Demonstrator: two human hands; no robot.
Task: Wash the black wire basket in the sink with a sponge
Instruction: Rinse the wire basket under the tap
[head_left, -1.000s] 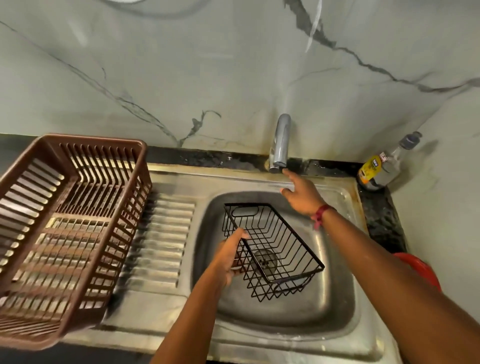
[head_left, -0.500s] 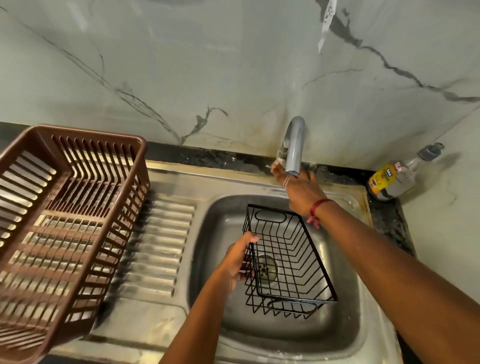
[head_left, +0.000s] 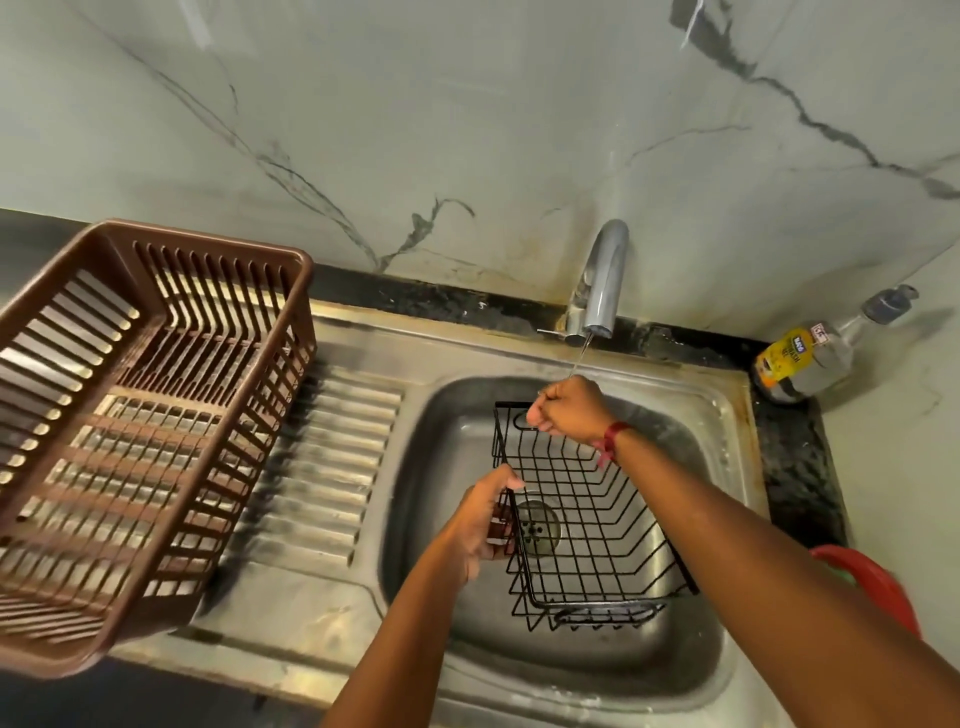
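Early stage: black wire basket (head_left: 597, 519) is set in sink (head_left: 691, 415), gripped at its 9 o'clock rim by left hand (head_left: 480, 525). Right hand (head_left: 569, 410) is curled at 12 o'clock end under thin tap (head_left: 602, 280) stream (head_left: 579, 358); whether rim is held cannot be told. No sponge seen; scrubbing judged not started.

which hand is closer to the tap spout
Right. The right hand is just below the tap spout, under its trickle; the left hand is nearer the person, gripping the left rim of the black wire basket.
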